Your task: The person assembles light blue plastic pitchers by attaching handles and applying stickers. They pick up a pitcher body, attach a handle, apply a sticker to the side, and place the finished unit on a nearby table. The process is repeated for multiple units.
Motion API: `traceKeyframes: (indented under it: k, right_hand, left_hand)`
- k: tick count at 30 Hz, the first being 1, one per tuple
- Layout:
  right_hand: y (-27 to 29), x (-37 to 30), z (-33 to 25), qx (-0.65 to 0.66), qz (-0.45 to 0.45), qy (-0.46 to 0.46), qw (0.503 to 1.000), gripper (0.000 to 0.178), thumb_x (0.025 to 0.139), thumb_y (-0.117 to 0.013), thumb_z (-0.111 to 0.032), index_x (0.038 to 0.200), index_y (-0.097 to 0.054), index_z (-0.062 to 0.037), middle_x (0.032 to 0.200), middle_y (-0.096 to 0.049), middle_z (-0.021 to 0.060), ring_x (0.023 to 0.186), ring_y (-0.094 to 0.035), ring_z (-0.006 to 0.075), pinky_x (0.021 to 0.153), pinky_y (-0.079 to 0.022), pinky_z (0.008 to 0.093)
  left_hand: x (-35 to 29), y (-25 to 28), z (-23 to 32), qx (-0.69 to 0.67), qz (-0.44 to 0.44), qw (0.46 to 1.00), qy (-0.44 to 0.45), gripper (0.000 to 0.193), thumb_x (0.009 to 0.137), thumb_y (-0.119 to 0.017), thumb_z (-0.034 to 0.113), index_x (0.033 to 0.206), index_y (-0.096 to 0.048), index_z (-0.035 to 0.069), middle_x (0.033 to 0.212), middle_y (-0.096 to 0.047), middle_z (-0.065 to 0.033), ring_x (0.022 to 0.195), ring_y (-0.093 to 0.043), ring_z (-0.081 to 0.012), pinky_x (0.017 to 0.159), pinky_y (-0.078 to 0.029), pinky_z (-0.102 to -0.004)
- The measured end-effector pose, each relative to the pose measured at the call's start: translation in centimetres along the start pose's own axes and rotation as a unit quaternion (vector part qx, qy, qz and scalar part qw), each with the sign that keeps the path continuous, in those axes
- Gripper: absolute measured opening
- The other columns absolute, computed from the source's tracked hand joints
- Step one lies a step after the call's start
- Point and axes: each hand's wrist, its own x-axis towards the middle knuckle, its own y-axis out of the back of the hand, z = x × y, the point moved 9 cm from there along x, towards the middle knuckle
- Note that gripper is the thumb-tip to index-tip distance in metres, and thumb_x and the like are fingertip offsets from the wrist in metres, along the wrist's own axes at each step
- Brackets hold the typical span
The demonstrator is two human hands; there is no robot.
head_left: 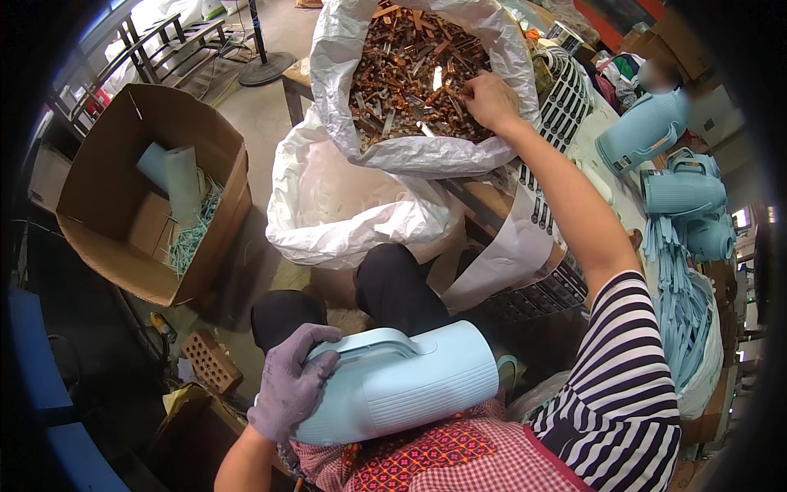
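Observation:
My left hand (288, 384), in a purple glove, grips the end of a pale blue plastic jug body (402, 385) that lies on its side across my lap, its handle facing up. My bare right hand (489, 100) reaches far forward into a big white sack (344, 66) full of small brown and silver metal parts (406, 70). Its fingers are bunched among the parts; what they pinch is too small to make out.
An open cardboard box (147, 197) with pale blue scraps stands on the floor at left. A brick (211, 361) lies near my knee. At right a table holds more blue jug bodies (680, 193), blue strips (680, 312) and black trays (566, 98).

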Motion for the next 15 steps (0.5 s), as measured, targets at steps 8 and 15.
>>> traceKeyframes:
  k: [8,15]
  right_hand:
    - [0.8,-0.3,-0.1,0.024,-0.067,-0.055,0.996,0.019,0.088,-0.071,-0.023,0.1,-0.078,-0.0106,0.104,-0.073,0.014,0.098,-0.069,0.0345,0.084,-0.054,0.0463]
    - [6.1,-12.6,-19.1,0.492,-0.219,0.104,0.836,0.009,0.093,-0.068,-0.009,0.094,-0.074,-0.003,0.082,-0.063,0.0101,0.076,-0.062,0.0207,0.072,-0.049,0.0348]
  left_hand:
    - [0.3,0.3,-0.3,0.001,-0.005,1.0,-0.002,0.029,0.088,-0.06,0.013,0.112,-0.065,-0.003,0.098,-0.068,-0.008,0.085,-0.061,-0.0125,0.081,-0.051,-0.0282]
    - [0.8,0.9,-1.5,-0.069,0.023,0.997,-0.022,0.032,0.094,-0.063,0.02,0.118,-0.065,-0.001,0.096,-0.064,-0.0039,0.083,-0.057,-0.0105,0.078,-0.05,-0.0278]
